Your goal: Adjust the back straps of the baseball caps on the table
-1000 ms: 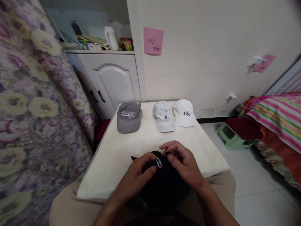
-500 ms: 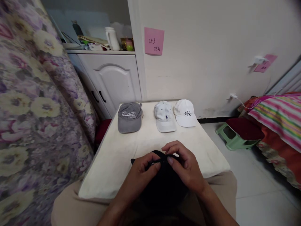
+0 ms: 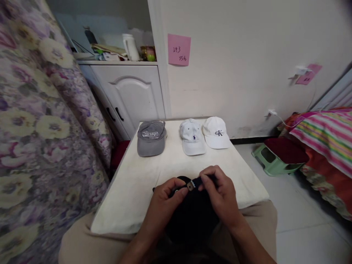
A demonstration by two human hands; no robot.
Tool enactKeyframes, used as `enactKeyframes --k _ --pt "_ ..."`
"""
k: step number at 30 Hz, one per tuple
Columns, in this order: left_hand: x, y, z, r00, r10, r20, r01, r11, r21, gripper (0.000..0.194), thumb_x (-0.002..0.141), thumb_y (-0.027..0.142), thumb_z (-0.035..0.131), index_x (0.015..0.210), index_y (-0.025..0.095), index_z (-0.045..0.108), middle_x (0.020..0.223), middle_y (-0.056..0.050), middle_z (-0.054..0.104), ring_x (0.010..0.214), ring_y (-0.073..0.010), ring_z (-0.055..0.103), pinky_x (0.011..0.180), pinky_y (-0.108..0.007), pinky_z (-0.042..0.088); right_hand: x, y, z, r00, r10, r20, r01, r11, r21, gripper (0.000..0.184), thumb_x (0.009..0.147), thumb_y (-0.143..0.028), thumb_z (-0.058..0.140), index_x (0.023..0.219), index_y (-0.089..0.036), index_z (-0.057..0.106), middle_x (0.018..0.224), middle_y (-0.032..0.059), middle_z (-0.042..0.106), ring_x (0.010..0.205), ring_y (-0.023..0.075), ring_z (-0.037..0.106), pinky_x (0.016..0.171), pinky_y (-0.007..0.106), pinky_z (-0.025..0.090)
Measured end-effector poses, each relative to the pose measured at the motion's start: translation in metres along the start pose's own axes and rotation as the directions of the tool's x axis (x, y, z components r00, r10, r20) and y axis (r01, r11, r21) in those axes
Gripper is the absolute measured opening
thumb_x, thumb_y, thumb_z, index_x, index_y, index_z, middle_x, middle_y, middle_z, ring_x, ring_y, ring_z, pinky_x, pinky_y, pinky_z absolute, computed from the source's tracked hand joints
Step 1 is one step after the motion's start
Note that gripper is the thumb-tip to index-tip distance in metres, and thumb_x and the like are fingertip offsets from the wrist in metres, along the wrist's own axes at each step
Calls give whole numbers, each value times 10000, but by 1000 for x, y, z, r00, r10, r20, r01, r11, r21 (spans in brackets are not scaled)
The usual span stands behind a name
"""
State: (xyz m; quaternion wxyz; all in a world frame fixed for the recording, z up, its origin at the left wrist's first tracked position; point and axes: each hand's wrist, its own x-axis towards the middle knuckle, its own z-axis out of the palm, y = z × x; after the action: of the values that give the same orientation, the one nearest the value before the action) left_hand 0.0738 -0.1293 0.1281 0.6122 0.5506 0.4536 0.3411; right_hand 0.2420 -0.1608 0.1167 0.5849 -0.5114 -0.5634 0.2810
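Note:
A black cap point(image 3: 192, 216) lies at the near edge of the white-covered table point(image 3: 132, 183), its back strap facing up. My left hand point(image 3: 162, 205) pinches the strap beside its small metal buckle point(image 3: 190, 186). My right hand point(image 3: 220, 196) pinches the strap on the buckle's other side, fingers curled. Both hands rest on the cap's crown. At the far end of the table stand a grey cap point(image 3: 151, 137), a pale white cap point(image 3: 191, 136) and a white cap with a black logo point(image 3: 216, 132), in a row.
A floral curtain point(image 3: 41, 121) hangs along the left. White cabinet point(image 3: 132, 95) with clutter on top stands behind the table. A pink note point(image 3: 179, 49) sticks on the wall. A green stool point(image 3: 271, 159) and a striped bedspread point(image 3: 327, 135) are at the right.
My right fingers have curled in and closed on the strap. The buckle, hidden half a second ago, shows again between my two hands, now tilted.

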Motion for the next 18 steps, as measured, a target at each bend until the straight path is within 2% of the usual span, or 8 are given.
enactKeyframes --k 3,5,8,11,13,15,18 --pt "3 0 -3 997 -19 75 19 1000 -6 256 763 417 733 829 173 692 679 19 612 582 -112 486 529 -203 359 0 0 -3 994 100 35 -103 991 84 133 948 -332 561 891 -214 579 656 -16 640 622 157 631 613 270 472" --pt "4 -1 -5 991 -36 127 38 999 -8 266 756 412 747 869 173 716 732 1 648 611 -121 520 543 -208 380 0 -1 -4 994 85 71 -93 989 114 141 940 -336 572 882 -209 591 667 -12 645 623 155 629 606 266 474" --pt "4 -3 -9 987 -66 147 75 996 -57 254 743 399 765 847 171 723 683 7 636 585 -117 519 539 -209 381 2 -1 -10 993 12 114 -25 994 106 113 926 -304 580 881 -210 621 764 9 654 691 160 624 638 272 481" --pt "2 -4 -12 991 -62 120 78 988 -132 238 715 375 790 812 168 726 652 11 626 574 -114 521 536 -208 380 6 1 -17 977 -39 210 27 998 60 77 896 -255 607 950 -222 651 921 33 682 873 193 644 783 309 502" --pt "3 -4 -14 993 -54 104 73 980 -186 230 682 347 816 792 165 728 659 10 630 591 -114 534 549 -203 387 8 3 -21 951 -48 306 34 998 51 158 882 -237 620 1034 -232 661 1038 45 689 1006 218 636 891 341 488" --pt "3 -5 -15 991 -68 112 93 967 -236 223 663 325 830 777 164 725 649 14 626 587 -107 536 554 -197 388 9 5 -22 925 -20 379 -5 998 64 196 897 -244 602 1083 -239 663 1073 42 692 1037 219 632 914 344 478" --pt "4 -7 -16 985 -89 150 127 955 -269 209 674 320 820 773 161 728 633 8 630 557 -102 534 533 -194 381 9 7 -18 894 88 440 -143 985 93 145 919 -267 576 1017 -235 678 956 15 696 903 185 640 805 298 488"
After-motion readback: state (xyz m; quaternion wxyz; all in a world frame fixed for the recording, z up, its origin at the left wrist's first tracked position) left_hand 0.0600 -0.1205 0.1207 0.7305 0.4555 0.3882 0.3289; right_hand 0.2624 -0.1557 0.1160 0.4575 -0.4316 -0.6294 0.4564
